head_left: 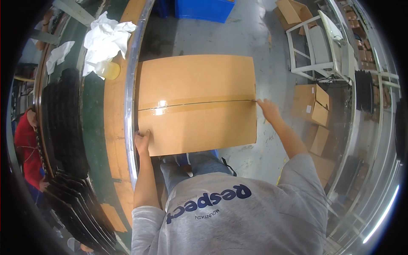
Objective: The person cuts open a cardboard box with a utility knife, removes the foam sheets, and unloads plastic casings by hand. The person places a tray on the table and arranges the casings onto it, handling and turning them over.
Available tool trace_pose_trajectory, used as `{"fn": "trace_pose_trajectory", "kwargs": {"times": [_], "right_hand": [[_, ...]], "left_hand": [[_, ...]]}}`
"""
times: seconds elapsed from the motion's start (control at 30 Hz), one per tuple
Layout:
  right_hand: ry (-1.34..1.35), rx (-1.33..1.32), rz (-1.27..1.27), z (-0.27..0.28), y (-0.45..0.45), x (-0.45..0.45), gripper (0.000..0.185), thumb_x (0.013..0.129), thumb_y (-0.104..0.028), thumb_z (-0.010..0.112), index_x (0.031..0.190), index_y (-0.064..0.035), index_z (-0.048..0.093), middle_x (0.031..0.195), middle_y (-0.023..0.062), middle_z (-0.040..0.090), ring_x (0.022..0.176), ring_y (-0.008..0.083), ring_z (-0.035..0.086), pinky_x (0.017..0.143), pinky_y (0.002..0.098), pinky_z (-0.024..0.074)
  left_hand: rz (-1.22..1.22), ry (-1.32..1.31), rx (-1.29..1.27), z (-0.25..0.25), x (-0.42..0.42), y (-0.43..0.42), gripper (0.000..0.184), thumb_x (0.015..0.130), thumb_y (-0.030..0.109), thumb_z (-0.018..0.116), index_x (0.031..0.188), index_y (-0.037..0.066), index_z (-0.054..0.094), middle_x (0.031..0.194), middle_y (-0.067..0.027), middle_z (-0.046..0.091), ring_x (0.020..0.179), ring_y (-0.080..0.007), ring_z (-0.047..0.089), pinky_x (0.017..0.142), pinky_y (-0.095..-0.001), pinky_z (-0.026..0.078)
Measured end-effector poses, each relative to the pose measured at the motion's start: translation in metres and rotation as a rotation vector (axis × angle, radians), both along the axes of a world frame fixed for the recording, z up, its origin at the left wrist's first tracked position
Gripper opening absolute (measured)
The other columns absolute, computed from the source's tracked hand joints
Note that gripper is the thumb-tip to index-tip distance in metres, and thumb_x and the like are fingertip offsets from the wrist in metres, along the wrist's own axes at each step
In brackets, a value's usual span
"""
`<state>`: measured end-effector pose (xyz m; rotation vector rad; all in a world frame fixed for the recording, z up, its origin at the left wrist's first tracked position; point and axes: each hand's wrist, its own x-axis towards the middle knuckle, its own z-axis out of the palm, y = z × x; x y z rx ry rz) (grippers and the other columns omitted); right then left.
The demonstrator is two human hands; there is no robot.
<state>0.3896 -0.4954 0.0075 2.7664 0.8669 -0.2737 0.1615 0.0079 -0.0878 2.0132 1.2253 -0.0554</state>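
A large cardboard box (199, 127) lies in front of my body, with clear tape along the seam across its top. My left hand (143, 141) is at the box's near left corner, its thumb on the top face and its fingers over the left side, gripping the edge. On the right, my right hand (265, 107) touches the box's right edge where the seam ends, its fingers pressed together there; the fingertips' hold on the edge or tape is too small to make out.
Along the left runs a metal-edged bench (114, 148) with white cloths (106, 38) and a yellow-filled bottle (108, 70). Black panels (63, 127) stand beyond, near a person in red (26, 148). A blue bin (204, 9) is ahead; a white frame (312, 66) and cartons (312, 104) are right.
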Motion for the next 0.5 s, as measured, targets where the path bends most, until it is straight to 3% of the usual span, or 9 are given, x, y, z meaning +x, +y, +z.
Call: {"fn": "trace_pose_trajectory", "kwargs": {"times": [0.03, 0.1, 0.17, 0.2, 0.23, 0.33, 0.5], "right_hand": [[-0.012, -0.058, -0.023, -0.005, -0.018, -0.001, 0.022, 0.079, -0.01, 0.047, 0.101, -0.0155, 0.051, 0.071, 0.0091, 0.057, 0.065, 0.0269, 0.06, 0.052, 0.0384, 0.0461], [-0.017, -0.186, -0.325, -0.023, -0.079, -0.006, 0.018, 0.082, -0.014, 0.047, 0.1, -0.0146, 0.051, 0.074, 0.0096, 0.058, 0.064, 0.0269, 0.06, 0.053, 0.0392, 0.0461], [-0.165, -0.205, -0.352, -0.005, -0.111, -0.021, 0.015, 0.085, -0.017, 0.045, 0.098, -0.0126, 0.051, 0.078, 0.0113, 0.059, 0.063, 0.0281, 0.059, 0.054, 0.0418, 0.046], [-0.162, -0.197, -0.337, 0.0, -0.105, -0.028, 0.015, 0.085, -0.017, 0.045, 0.098, -0.0126, 0.051, 0.078, 0.0113, 0.059, 0.063, 0.0281, 0.059, 0.054, 0.0418, 0.046], [-0.119, -0.086, -0.352, 0.006, -0.093, -0.034, 0.015, 0.086, -0.017, 0.044, 0.097, -0.0105, 0.051, 0.078, 0.0127, 0.059, 0.065, 0.0302, 0.059, 0.056, 0.0428, 0.0458], [0.047, 0.244, -0.406, 0.016, -0.007, -0.037, 0.018, 0.088, -0.018, 0.041, 0.096, -0.0045, 0.05, 0.081, 0.0176, 0.057, 0.073, 0.0359, 0.056, 0.062, 0.0451, 0.0448], [0.259, 0.555, -0.134, -0.022, 0.129, -0.03, 0.017, 0.086, -0.016, 0.044, 0.09, -0.0015, 0.051, 0.084, 0.0196, 0.056, 0.082, 0.0354, 0.052, 0.071, 0.0448, 0.0416]], "left_hand": [[0.01, -0.003, 0.006, -0.002, -0.001, 0.001, 0.048, 0.071, 0.024, 0.067, 0.103, -0.008, 0.051, 0.089, -0.0129, 0.059, 0.077, -0.0188, 0.057, 0.068, -0.0282, 0.045], [-0.002, 0.002, 0.028, -0.008, -0.002, -0.001, 0.051, 0.069, 0.029, 0.068, 0.104, -0.006, 0.052, 0.09, -0.0137, 0.06, 0.079, -0.0217, 0.058, 0.071, -0.0307, 0.045], [0.011, 0.0, 0.049, 0.001, 0.008, -0.006, 0.053, 0.068, 0.031, 0.068, 0.104, -0.005, 0.052, 0.09, -0.014, 0.06, 0.079, -0.0232, 0.058, 0.072, -0.0319, 0.045], [0.026, 0.166, 0.159, 0.017, 0.018, -0.015, 0.057, 0.066, 0.034, 0.069, 0.106, -0.002, 0.052, 0.093, -0.015, 0.06, 0.083, -0.0258, 0.058, 0.075, -0.0339, 0.044], [0.045, 0.335, 0.266, 0.031, 0.028, -0.027, 0.06, 0.064, 0.038, 0.07, 0.107, 0.0, 0.052, 0.096, -0.016, 0.06, 0.087, -0.0285, 0.058, 0.079, -0.0359, 0.044], [0.172, 0.353, 0.435, 0.052, 0.05, -0.049, 0.067, 0.061, 0.043, 0.07, 0.112, 0.003, 0.051, 0.103, -0.0171, 0.058, 0.095, -0.0311, 0.056, 0.085, -0.0386, 0.041], [0.099, 0.224, 0.244, 0.05, 0.038, -0.031, 0.064, 0.064, 0.039, 0.069, 0.113, 0.003, 0.05, 0.102, -0.0163, 0.058, 0.095, -0.0283, 0.056, 0.083, -0.0335, 0.041]]}}
